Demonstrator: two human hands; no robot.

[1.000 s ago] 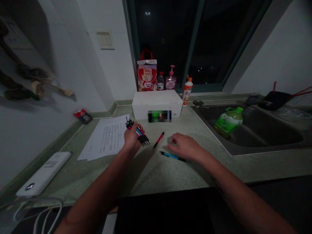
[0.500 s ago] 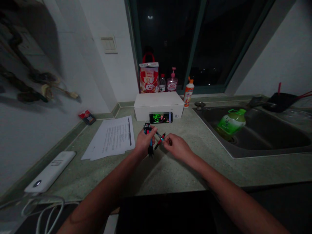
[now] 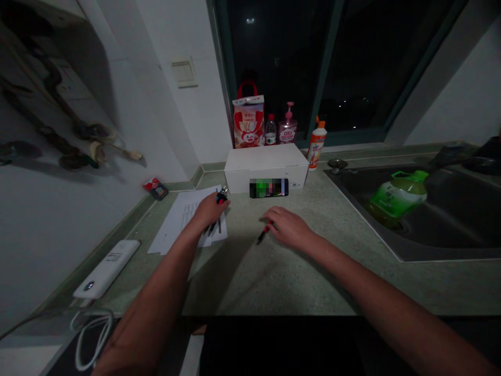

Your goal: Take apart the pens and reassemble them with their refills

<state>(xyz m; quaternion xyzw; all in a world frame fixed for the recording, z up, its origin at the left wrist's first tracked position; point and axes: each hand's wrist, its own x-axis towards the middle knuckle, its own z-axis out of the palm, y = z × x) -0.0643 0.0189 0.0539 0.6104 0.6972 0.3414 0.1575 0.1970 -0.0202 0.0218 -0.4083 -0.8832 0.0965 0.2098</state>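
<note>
My left hand point(image 3: 210, 211) is closed round a bundle of several pens point(image 3: 221, 197), above the right edge of the printed papers point(image 3: 182, 211). Its pen ends stick out above and below the fist. Near the middle of the counter, the fingers of my right hand point(image 3: 287, 225) are on a red and black pen point(image 3: 265, 233), whose dark end points down and left. My fingertips cover the pen's upper end. Behind the hands, a phone point(image 3: 269, 188) leans against a white box point(image 3: 266, 161), its screen lit.
A white power bank point(image 3: 107, 269) with a cable lies at the left. At the right, a green bottle point(image 3: 401, 196) rests in the sink point(image 3: 442, 237). An orange-capped bottle point(image 3: 317, 143) stands beside the box. A small packet point(image 3: 155, 188) is by the wall.
My left hand has moved left with the pens, over the papers. My right hand no longer has the blue-tipped pen between its fingers and is now at the red and black pen. The view has shifted.
</note>
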